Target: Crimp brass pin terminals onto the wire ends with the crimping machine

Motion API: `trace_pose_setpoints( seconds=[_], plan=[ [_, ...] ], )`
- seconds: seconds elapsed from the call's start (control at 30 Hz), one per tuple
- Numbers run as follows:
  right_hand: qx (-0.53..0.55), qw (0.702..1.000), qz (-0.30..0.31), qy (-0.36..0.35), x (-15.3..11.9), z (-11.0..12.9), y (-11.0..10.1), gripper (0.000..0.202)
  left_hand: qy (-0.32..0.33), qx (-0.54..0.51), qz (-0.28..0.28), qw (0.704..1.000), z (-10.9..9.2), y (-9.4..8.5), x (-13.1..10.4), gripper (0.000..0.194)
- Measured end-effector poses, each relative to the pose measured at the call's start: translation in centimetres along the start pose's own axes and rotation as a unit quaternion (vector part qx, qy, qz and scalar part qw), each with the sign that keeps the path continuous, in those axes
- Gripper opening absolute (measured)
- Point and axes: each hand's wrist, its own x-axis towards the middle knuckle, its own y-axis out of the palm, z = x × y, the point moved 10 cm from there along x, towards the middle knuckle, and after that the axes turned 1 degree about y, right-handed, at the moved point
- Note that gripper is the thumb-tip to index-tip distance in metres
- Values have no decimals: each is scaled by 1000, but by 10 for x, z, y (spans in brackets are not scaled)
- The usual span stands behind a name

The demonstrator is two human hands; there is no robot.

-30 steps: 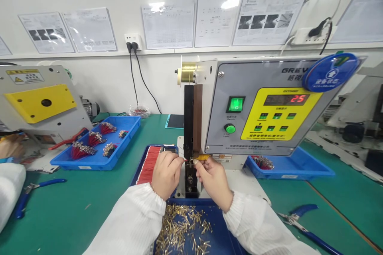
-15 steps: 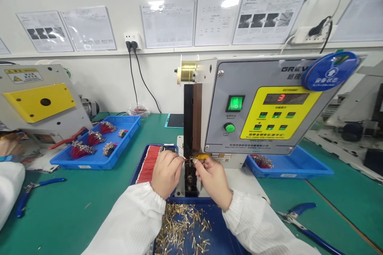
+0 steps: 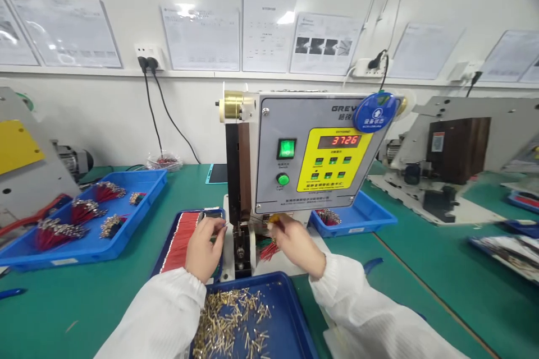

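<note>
My left hand (image 3: 206,249) is closed in a pinch beside the crimping machine (image 3: 242,179), with a thin wire's pale end showing at the fingertips. It hovers at the edge of a dark blue tray of red wires (image 3: 181,241) with whitish ends. My right hand (image 3: 297,241) is closed to the right of the machine's black column. Thin dark leads (image 3: 259,219) reach leftward from its fingers. A yellow covering (image 3: 274,218) shows on a fingertip. Below this hand lies a bundle of red and green wires (image 3: 268,249).
A blue tray (image 3: 301,314) of gold-coloured metal pieces (image 3: 231,314) stands in front of the machine. Blue bins (image 3: 138,219) with wire bundles sit left and behind right. Blue-handled pliers (image 3: 373,265) are partly behind my right sleeve. More machines (image 3: 446,151) stand on both sides.
Both hands have parted from the machine's crimping spot, left hand to the left, right hand to the right. The display went from 3 to 3726. My view has swung right.
</note>
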Motion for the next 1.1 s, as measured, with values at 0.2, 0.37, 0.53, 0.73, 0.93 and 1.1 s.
trace_pose_setpoints(
  seconds=[0.2, 0.37, 0.53, 0.73, 0.93, 1.1],
  plan=[
    [-115, 993, 36, -8, -5, -29, -9, 15, -29, -13, 15, 999, 6, 4, -2, 9],
    [-155, 985, 58, -41, -8, -26, 4, 9, -31, -10, 25, 999, 4, 5, -2, 7],
    [-161, 986, 30, -38, -9, -27, 4, 10, -26, -8, 22, 999, 4, 6, -1, 9],
    [-175, 984, 28, -34, -7, -31, 6, 14, -27, -2, 28, 999, 4, 7, -1, 12],
    [-193, 978, 33, -78, -20, 1, 2, 12, -26, -5, 28, 999, 4, 7, -1, 12],
    [-237, 926, 240, -170, -61, 37, 44, 16, -28, -7, 27, 999, 4, 8, -1, 9]
  ],
)
